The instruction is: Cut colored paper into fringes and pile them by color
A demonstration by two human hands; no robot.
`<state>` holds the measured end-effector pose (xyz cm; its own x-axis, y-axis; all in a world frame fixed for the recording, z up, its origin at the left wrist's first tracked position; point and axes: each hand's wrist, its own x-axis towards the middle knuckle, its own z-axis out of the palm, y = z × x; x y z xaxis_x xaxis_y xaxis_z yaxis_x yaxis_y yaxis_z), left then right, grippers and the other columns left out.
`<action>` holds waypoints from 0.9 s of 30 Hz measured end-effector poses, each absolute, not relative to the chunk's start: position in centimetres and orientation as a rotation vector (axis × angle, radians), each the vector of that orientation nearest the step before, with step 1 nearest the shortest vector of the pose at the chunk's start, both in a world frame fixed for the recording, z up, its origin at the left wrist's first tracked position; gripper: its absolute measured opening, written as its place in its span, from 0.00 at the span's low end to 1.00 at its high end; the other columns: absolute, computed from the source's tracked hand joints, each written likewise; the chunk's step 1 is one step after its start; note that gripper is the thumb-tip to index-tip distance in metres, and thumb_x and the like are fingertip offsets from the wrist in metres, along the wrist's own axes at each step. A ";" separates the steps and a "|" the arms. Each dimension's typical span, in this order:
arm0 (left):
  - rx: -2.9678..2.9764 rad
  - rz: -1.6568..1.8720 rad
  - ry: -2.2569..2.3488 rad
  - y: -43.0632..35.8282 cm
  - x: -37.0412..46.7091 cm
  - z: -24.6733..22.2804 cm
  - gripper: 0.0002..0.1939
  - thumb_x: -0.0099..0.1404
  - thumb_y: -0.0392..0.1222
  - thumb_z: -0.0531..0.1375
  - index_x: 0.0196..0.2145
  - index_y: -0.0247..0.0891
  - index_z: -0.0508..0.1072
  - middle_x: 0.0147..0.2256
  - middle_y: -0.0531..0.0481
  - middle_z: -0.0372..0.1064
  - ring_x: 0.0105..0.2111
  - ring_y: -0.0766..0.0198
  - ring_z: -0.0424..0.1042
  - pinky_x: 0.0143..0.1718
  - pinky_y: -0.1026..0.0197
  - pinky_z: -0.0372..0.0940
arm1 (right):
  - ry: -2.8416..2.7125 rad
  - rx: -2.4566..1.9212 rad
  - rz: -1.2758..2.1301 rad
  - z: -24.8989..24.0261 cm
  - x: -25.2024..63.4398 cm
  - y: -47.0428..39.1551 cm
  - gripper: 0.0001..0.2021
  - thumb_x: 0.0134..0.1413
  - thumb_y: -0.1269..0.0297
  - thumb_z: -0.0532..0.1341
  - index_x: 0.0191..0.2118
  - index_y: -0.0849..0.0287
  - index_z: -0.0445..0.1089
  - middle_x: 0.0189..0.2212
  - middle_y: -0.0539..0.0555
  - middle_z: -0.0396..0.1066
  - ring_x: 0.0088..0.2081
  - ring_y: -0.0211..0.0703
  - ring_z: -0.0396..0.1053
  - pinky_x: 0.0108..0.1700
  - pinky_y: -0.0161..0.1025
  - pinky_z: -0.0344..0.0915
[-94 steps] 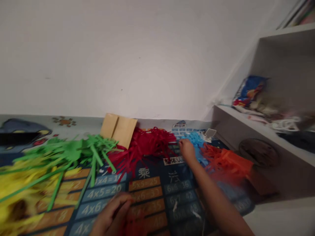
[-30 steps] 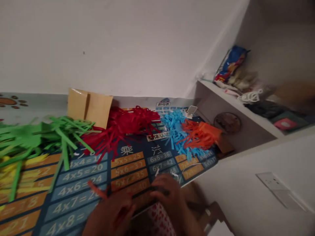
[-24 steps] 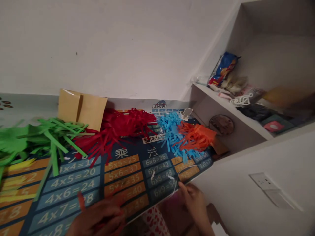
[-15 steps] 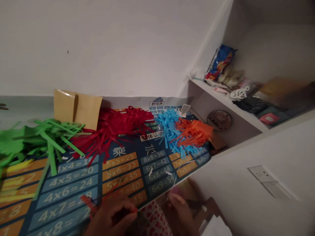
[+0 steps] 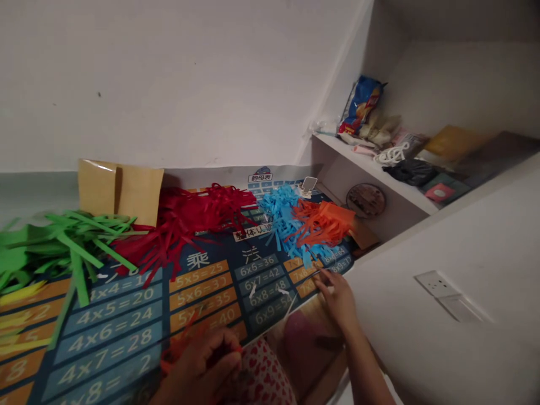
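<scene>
My left hand [image 5: 211,360] is closed around a bundle of orange fringed paper strips [image 5: 177,346] at the table's near edge. The strips poke out behind my fingers. Over the right front part of the table, my right hand [image 5: 337,298] reaches out with thumb and fingers a little apart. Nothing shows clearly between them. A thin white string [image 5: 291,306] hangs over the table edge just left of that hand. Beyond my right fingertips lie a blue fringed paper bundle [image 5: 280,211] and an orange fringed bundle [image 5: 327,222] partly on top of it.
Red fringed paper [image 5: 189,208], green strips [image 5: 76,242] and yellow strips [image 5: 21,320] lie along the table [image 5: 265,292], which has a multiplication chart cover. A folded tan card [image 5: 139,191] leans at the wall. The right shelf [image 5: 379,169] holds a blue snack bag [image 5: 363,104] and a white cable [image 5: 392,153].
My right hand has moved up and forward from below the table edge to over its right corner. My left hand keeps the orange strips nearly in place. The view has shifted slightly.
</scene>
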<state>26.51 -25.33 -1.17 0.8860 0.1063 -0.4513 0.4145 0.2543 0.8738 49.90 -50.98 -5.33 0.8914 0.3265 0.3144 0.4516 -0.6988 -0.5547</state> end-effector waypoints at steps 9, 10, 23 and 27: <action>1.659 -0.030 0.286 -24.5 28.0 0.1 0.05 0.55 0.43 0.61 0.25 0.40 0.73 0.33 0.49 0.72 0.39 0.57 0.69 0.43 0.60 0.63 | -0.971 -2.314 0.350 -1.1 43.5 -43.1 0.05 0.50 0.72 0.60 0.27 0.57 0.71 0.26 0.51 0.70 0.31 0.42 0.66 0.35 0.35 0.58; 1.668 -0.024 0.279 -24.6 28.1 0.0 0.03 0.55 0.41 0.61 0.25 0.40 0.73 0.33 0.49 0.72 0.40 0.57 0.69 0.45 0.60 0.62 | -1.001 -2.237 0.464 -0.9 42.0 -42.1 0.05 0.48 0.72 0.61 0.27 0.57 0.72 0.25 0.50 0.70 0.29 0.41 0.66 0.33 0.34 0.58; 1.255 -0.106 0.589 -22.8 26.8 -0.5 0.18 0.49 0.54 0.63 0.23 0.37 0.65 0.19 0.58 0.62 0.16 0.73 0.55 0.19 0.69 0.49 | -0.033 -0.788 0.555 0.3 45.0 -38.9 0.18 0.39 0.63 0.75 0.38 0.54 0.73 0.33 0.48 0.75 0.30 0.33 0.70 0.31 0.29 0.68; 1.338 -0.091 0.568 -22.4 26.5 -1.5 0.18 0.54 0.55 0.63 0.25 0.37 0.67 0.20 0.58 0.63 0.16 0.73 0.57 0.19 0.69 0.50 | -0.050 -0.857 0.406 0.6 47.0 -37.7 0.15 0.37 0.59 0.76 0.29 0.56 0.71 0.23 0.45 0.68 0.24 0.33 0.65 0.28 0.31 0.67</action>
<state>26.45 -22.37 -1.48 0.8616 0.2552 -0.4388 0.3799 0.2493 0.8908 46.99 -37.74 0.59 0.9225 0.3674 -0.1180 -0.3275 0.5836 -0.7431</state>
